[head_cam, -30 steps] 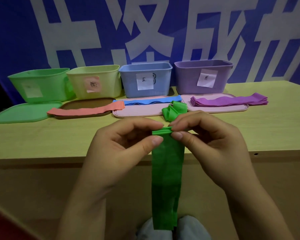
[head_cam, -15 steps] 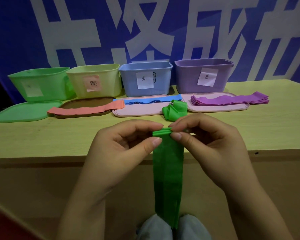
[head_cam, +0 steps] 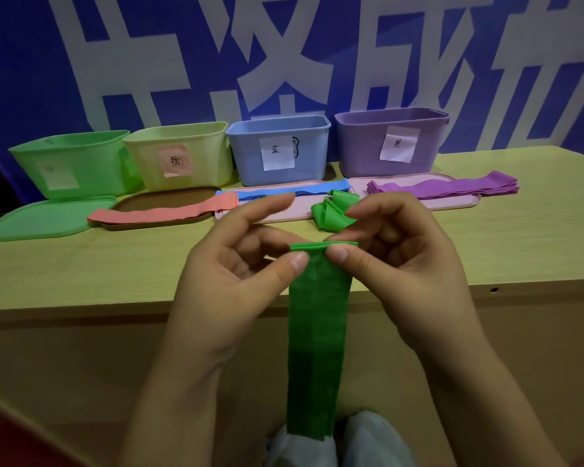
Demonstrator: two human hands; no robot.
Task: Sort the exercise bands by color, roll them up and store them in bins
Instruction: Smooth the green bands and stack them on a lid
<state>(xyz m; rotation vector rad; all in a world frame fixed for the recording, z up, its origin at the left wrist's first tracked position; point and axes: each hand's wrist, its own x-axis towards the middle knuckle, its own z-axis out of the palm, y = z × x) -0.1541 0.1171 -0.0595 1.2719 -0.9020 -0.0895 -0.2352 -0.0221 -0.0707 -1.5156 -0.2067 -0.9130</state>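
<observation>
We've got the green band (head_cam: 319,332) pinched at its top edge, hanging down in front of the worktop (head_cam: 81,271) towards our knees. Our left hand (head_cam: 236,284) has its thumb pressed on the top left corner with a finger behind, the index lifted straight and free; our right hand (head_cam: 395,264) pinches the right side, fingers (head_cam: 338,254) curled over the first narrow fold.

This one looks thin, light and floppy, probably stretchy and a touch tacky, so we'd judge it wants to spring open. Best hold is right at the rolled lip, both thumbs close together, keeping gentle tension while the tail hangs.

Count time: four bins at the back, the green bin (head_cam: 78,163), yellow bin (head_cam: 182,155), blue bin (head_cam: 280,148) and purple bin (head_cam: 391,143). Four lids lie in front. One loose green bundle (head_cam: 334,215) sits on the worktop just beyond our fingers. One pink band (head_cam: 162,212), a blue stack (head_cam: 294,193), a purple stack (head_cam: 445,188); layers too fine to count.
</observation>
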